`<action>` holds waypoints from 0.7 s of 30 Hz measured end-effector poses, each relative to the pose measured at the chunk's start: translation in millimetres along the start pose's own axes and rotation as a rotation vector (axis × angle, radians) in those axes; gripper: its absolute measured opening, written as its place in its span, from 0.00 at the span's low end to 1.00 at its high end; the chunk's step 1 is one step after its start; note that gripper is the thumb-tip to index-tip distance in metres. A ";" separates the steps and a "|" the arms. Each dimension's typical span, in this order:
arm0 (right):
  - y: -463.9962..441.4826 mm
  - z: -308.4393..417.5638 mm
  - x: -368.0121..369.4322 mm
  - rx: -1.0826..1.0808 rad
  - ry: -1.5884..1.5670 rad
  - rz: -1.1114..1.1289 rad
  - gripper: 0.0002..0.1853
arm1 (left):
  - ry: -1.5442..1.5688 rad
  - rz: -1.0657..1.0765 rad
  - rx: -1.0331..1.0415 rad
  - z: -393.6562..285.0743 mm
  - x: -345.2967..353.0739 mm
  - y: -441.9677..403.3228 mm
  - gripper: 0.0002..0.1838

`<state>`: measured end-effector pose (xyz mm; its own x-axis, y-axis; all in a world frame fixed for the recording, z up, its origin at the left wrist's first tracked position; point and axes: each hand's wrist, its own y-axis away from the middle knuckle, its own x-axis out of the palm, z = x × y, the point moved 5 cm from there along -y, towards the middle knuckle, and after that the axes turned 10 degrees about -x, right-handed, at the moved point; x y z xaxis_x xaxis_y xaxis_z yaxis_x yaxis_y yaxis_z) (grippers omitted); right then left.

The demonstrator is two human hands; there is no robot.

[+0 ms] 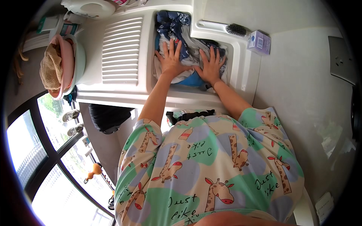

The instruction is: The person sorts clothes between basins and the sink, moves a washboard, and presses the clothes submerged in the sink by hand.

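Both hands press down on a heap of clothes [171, 26] in a white laundry sink [241, 60]. My left hand [172, 62] lies on the left part of the heap, its fingers spread over grey and navy printed cloth. My right hand [211, 67] rests a little to the right, fingers also spread, on grey cloth beside a navy piece with white lettering. Bright blue cloth [191, 81] shows between the wrists near the sink's front wall. Neither hand grips anything. Whether there is water under the clothes is hidden.
A ribbed washboard [122, 51] is moulded left of the basin. Behind and right lie a scrubbing brush [222, 28] and a purple box [259, 42]. Far left are stacked tubs [68, 64] with a brown towel [51, 67]; a white jug [90, 7] lies at the back.
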<state>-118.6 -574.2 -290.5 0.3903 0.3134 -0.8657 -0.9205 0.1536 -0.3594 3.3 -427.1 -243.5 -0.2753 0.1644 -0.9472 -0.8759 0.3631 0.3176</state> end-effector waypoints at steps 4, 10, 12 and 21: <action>-0.2 0.2 -0.5 0.005 -0.002 0.010 0.44 | 0.002 0.012 -0.005 -0.2 -0.7 0.0 0.78; -0.4 0.2 -0.7 0.006 0.002 0.009 0.43 | 0.014 0.007 -0.003 -0.1 -0.9 0.3 0.78; -0.6 0.3 -0.9 0.005 0.003 0.009 0.43 | 0.007 0.011 -0.005 -0.4 -1.2 0.2 0.78; 0.0 -0.4 0.4 0.003 0.006 0.008 0.43 | 0.015 0.006 -0.003 0.0 -0.4 0.1 0.78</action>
<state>-118.5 -574.4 -291.0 0.3831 0.3089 -0.8705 -0.9234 0.1544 -0.3515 3.3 -427.0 -243.1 -0.2863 0.1527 -0.9459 -0.8756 0.3592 0.3230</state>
